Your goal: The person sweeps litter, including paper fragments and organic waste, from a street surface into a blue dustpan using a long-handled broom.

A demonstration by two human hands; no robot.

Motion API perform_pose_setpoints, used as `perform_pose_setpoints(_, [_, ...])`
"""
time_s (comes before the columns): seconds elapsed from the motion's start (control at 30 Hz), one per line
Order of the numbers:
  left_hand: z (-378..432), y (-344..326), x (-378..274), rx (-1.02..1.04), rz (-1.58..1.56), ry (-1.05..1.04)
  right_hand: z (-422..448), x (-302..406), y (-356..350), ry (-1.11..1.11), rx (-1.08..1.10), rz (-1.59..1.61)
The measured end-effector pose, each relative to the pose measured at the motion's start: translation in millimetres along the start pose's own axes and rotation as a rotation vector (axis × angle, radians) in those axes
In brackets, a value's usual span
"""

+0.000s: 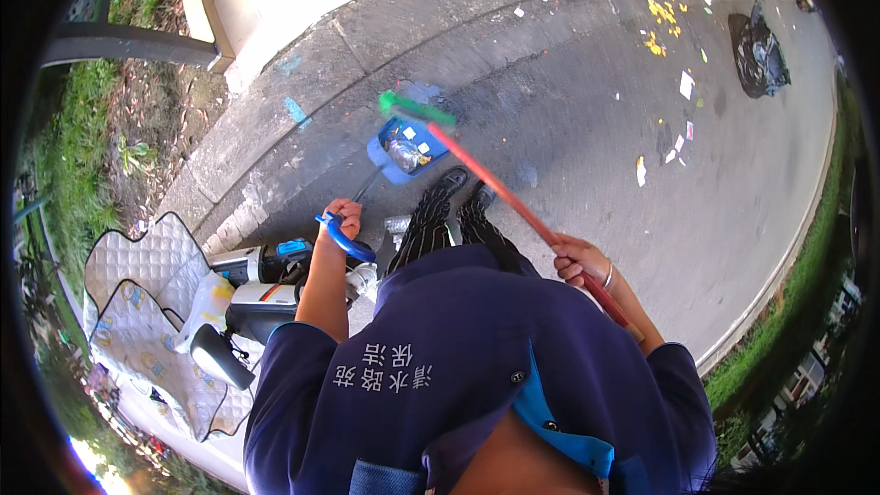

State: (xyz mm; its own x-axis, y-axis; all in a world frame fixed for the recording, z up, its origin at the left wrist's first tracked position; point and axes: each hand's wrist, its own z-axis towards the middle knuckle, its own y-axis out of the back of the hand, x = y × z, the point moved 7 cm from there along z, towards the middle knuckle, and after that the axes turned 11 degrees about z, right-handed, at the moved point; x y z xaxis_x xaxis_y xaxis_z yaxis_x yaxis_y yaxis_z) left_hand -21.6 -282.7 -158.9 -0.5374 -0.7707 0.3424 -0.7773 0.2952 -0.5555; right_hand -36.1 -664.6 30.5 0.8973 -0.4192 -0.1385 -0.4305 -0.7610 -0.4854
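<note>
My left hand (344, 218) grips the handle of a long-handled blue dustpan (397, 174), whose curved blue grip end (352, 246) sticks out past my wrist. On the pavement in front of my shoes, the pan holds crumpled clear plastic (404, 153), small white paper pieces and some yellowish bits. My right hand (581, 260) is closed around the red stick (505, 192) of a broom. Its green head (416, 110), slightly blurred, lies at the pan's far edge. Whether the bristles touch the ground is hard to tell.
To the left stands a scooter (265, 299) with a quilted cover (148, 254). A concrete kerb (337, 82) curves past the pan. Paper scraps (686, 84), yellow litter (661, 17) and a black plastic bag (758, 55) lie on the road at right. A clear plastic container (397, 224) is beside my leg.
</note>
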Motion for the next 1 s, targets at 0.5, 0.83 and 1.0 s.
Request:
perform_pose_setpoints(0.5, [-20.0,33.1,-32.5,0.106,-0.171,-0.139,91.0,-17.0,-29.2,-0.051,-0.023,-0.426])
perform_pose_setpoints(0.83, [-59.8,49.6,-18.8,0.225,-0.247,-0.093,122.8,60.2,-65.6,0.234,-0.147,-0.917])
perform_pose_setpoints(1.0, [-58.4,44.2,-24.5,0.484,-0.22,-0.173,179.5,24.4,-57.9,0.043,-0.184,-0.769])
